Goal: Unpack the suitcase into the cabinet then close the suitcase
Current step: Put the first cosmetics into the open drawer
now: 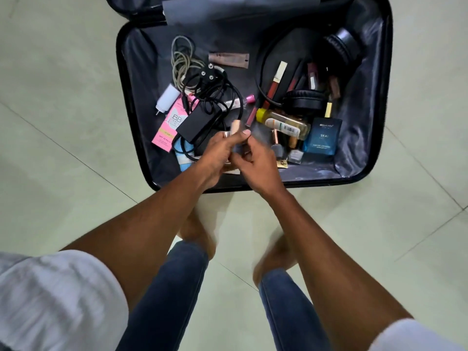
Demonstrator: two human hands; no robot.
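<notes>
A black suitcase point(131, 117) lies open on the tiled floor, its grey lining showing. Inside are a black charger with tangled cables point(200, 120), a pink BB cream box point(172, 125), a white adapter point(168, 96), black headphones point(304, 100), several lipsticks point(278, 77), a yellow-capped bottle point(283, 122) and a blue perfume box point(323, 136). My left hand point(217, 155) hovers over the near edge, closed on small rose-gold cosmetic tubes point(234, 126). My right hand point(253, 160) meets it, fingers curled; it is blurred, and what it grips is hidden.
Pale floor tiles point(63, 97) surround the suitcase on all sides. The suitcase lid point(240, 6) lies open at the far side. My bare feet point(197, 231) in jeans stand just before the near edge. No cabinet is in view.
</notes>
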